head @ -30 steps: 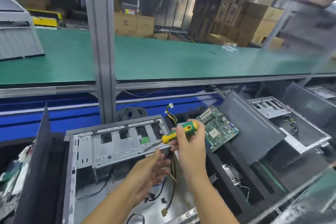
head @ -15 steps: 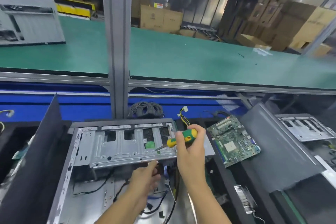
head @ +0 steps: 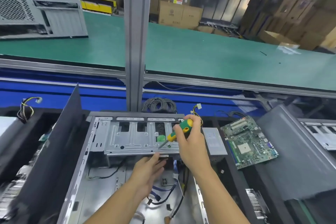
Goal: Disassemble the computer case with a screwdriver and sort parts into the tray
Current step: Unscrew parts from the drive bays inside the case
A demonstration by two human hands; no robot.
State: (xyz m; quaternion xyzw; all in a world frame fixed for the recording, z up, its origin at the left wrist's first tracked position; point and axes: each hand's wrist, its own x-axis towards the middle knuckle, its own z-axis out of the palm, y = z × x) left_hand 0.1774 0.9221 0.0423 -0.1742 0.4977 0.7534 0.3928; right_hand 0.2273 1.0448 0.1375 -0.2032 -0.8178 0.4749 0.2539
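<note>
Unscrewing step. Right hand [head: 193,144] grips the screwdriver [head: 179,130], tip on the drive cage [head: 134,142] of the open computer case [head: 103,192] directly in front. Left hand [head: 149,171], fingers straight, steadies the cage's near edge. Next, probably: seat tip squarely, turn.

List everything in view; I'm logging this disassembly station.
computer case: one, grey, open, front centre
drive cage: one, silver, case's far end
screwdriver: one, green-yellow, tip at cage
motherboard: one, green, right of case
cable coil: one, black, behind case
panel: one, dark, leaning left of case
conveyor belt: one, green, beyond
cardboard boxes: several, brown, background
left grip: one, open, at cage's near edge
right grip: one, holding screwdriver
</note>
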